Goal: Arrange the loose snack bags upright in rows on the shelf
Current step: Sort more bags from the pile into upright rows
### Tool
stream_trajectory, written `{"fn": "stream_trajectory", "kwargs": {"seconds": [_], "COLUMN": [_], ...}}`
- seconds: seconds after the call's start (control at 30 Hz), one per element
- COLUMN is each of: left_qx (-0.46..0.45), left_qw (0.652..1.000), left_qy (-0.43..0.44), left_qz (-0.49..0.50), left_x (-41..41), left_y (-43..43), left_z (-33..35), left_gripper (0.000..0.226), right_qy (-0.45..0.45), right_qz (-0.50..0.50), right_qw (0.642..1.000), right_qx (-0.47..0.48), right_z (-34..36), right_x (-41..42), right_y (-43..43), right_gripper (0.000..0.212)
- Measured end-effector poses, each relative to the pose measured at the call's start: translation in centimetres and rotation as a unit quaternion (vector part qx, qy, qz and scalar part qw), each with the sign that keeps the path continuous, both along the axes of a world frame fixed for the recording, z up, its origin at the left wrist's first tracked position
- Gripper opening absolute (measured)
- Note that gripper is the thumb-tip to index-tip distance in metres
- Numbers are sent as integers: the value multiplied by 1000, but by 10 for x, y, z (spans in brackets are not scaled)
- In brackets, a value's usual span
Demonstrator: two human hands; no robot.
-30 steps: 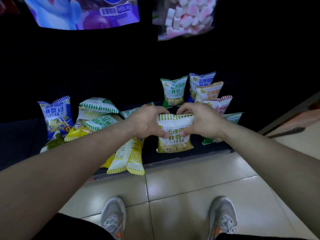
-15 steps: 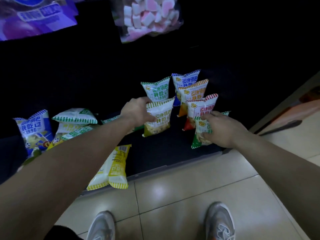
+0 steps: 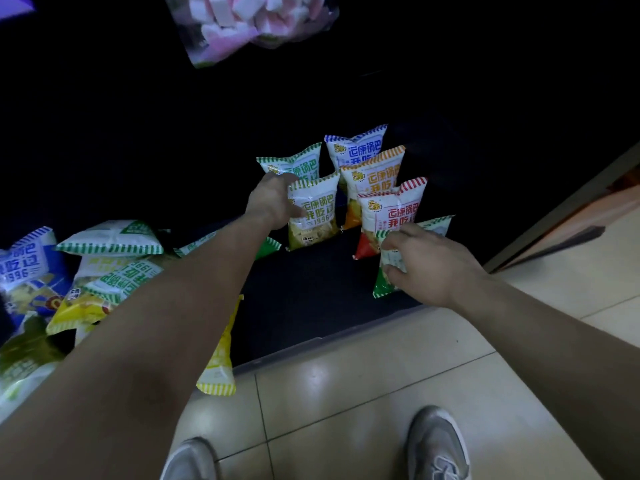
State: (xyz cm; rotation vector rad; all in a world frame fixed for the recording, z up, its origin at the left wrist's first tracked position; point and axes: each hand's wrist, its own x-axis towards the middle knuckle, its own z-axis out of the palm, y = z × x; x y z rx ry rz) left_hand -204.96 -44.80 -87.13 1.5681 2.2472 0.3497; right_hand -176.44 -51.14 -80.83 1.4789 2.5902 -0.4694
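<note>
On the dark low shelf [image 3: 311, 306] several snack bags stand upright in two rows at the right. My left hand [image 3: 273, 202] grips the left edge of an olive-striped bag [image 3: 317, 213], which stands in front of a green-striped bag [image 3: 294, 164]. My right hand [image 3: 422, 261] holds the front green-striped bag [image 3: 384, 282] of the right row. Behind it stand a red-striped bag [image 3: 394, 209], an orange-striped bag [image 3: 377, 174] and a blue-striped bag [image 3: 356, 147]. A loose heap of bags [image 3: 104, 265] lies at the left, partly hidden by my left forearm.
A yellow bag [image 3: 221, 368] hangs over the shelf's front lip. A marshmallow packet [image 3: 256, 22] hangs overhead. Tiled floor [image 3: 346, 393] and my two shoes lie below. A door frame [image 3: 554, 209] bounds the shelf on the right.
The olive-striped bag went from both hands at the front of the shelf back to behind-left of the right row. My right hand let go of it and took hold of the front green bag.
</note>
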Motion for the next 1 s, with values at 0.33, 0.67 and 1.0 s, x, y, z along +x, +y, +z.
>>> {"fn": "stream_trajectory", "kwargs": {"seconds": [0.33, 0.67, 1.0], "left_qx": [52, -40, -169], "left_qw": [996, 990, 959], "left_qy": [65, 125, 140], "left_qz": [10, -48, -180], "left_x": [15, -10, -19], "left_y": [-11, -78, -159], "left_z": [-2, 67, 67], "left_gripper": [81, 82, 89], "right_qy": [-21, -36, -91], "right_qz": [2, 37, 63], "right_qw": [1000, 999, 994], "right_qx": [-9, -17, -22], "right_z": [6, 37, 36], "right_x": [-5, -43, -61], "right_y": [-2, -24, -41], "right_gripper": [42, 52, 60]}}
